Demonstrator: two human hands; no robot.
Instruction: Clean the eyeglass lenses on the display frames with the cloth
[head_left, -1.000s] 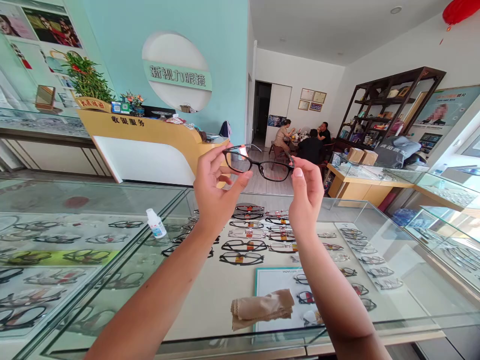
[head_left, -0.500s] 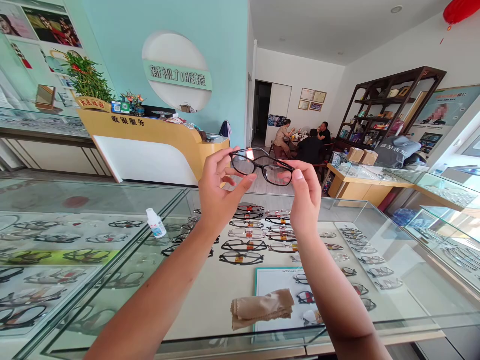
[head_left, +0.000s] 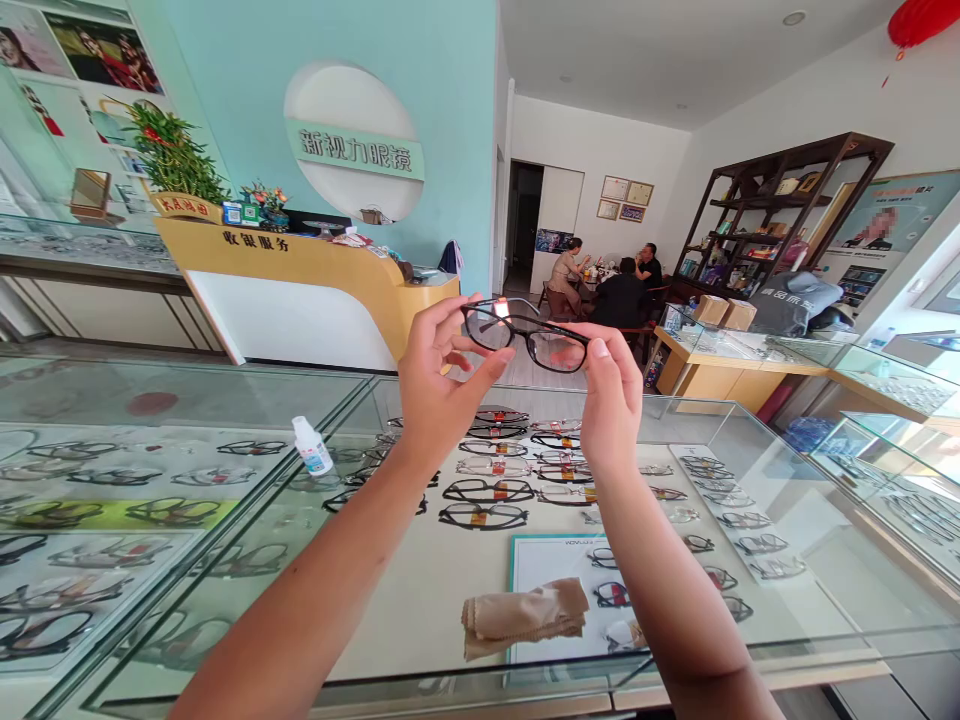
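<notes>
A pair of black-framed eyeglasses (head_left: 523, 335) is held up above the glass display case, its lenses clear and an orange-and-white sticker on one of them. My left hand (head_left: 446, 370) is closed on the left end of the frame, and my right hand (head_left: 611, 385) pinches the right end. Below, on the glass top, lies a folded beige cleaning cloth (head_left: 525, 615). Left of my left forearm, a small white spray bottle (head_left: 311, 447) with a blue label stands on the glass.
Rows of eyeglasses (head_left: 487, 490) lie inside the display case (head_left: 420, 620) under the glass. Beyond it is a yellow-and-white cashier counter (head_left: 292, 300). Several people (head_left: 619, 295) sit at a table at the back. Another glass counter (head_left: 757, 350) stands at the right.
The eyeglasses have tilted very slightly in my hands. Both hands keep nearly the same place and hold; the cloth and bottle have not moved.
</notes>
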